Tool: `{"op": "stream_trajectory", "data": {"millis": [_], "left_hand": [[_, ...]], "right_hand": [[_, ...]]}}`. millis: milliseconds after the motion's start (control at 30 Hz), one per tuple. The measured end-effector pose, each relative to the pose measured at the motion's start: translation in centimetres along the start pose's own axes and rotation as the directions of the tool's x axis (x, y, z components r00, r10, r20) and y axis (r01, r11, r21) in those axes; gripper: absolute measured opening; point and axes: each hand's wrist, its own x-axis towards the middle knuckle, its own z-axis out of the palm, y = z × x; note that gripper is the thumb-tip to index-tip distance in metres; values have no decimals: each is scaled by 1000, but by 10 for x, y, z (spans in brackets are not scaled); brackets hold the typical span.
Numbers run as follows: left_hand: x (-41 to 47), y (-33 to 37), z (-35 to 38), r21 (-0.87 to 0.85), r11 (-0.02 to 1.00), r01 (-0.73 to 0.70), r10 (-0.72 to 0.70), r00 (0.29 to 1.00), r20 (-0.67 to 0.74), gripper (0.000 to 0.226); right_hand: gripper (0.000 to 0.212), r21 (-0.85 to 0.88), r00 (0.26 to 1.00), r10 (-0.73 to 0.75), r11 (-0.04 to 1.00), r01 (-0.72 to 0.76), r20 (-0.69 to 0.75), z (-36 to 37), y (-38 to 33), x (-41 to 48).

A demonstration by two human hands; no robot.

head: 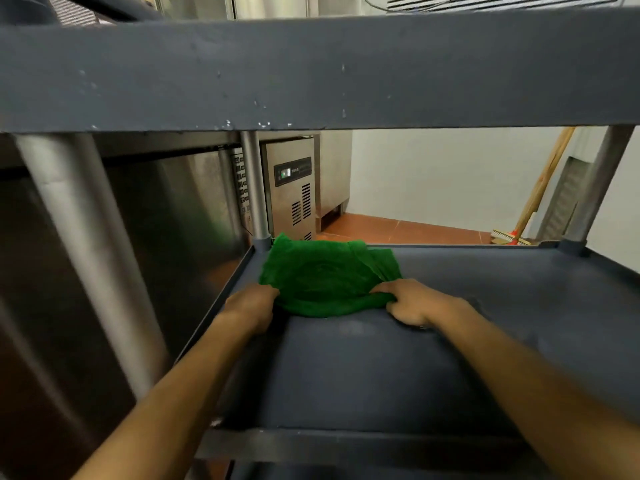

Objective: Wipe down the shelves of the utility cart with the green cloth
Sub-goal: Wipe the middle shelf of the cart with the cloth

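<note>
Cart's upper shelf (311, 71) hangs low across my view, dark-grey plastic w/ chipped specks. A round steel post (254, 185) stands at the far-left corner, w/ a steel fridge unit (292, 192) behind it & a broom (540, 195) leaning on the white wall far right. The green cloth (325, 282) (fuzzy, rumpled) lies on the lower shelf (485, 323) at that far-left corner. My left hand (252, 306) & right hand (412, 301) each grip its near edge, fingers curled into the fabric.
</note>
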Motion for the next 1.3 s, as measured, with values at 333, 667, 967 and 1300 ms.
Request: {"op": "stream_trajectory", "data": {"millis": [333, 667, 967, 1300], "left_hand": [[-88, 15, -12, 127, 989, -71, 61, 995, 76, 46], [-164, 19, -35, 98, 977, -191, 164, 959, 232, 42], [-174, 7, -91, -64, 992, -111, 128, 875, 467, 25], [-112, 6, -104, -336, 941, -31, 19, 999, -39, 30]], "right_hand": [[51, -65, 997, -64, 996, 67, 52, 4, 0, -84], [43, -149, 982, -152, 974, 169, 114, -9, -8, -158], [28, 94, 968, -140, 988, 122, 209, -57, -20, -171], [30, 160, 964, -67, 981, 111, -257, -58, -18, -100]]}}
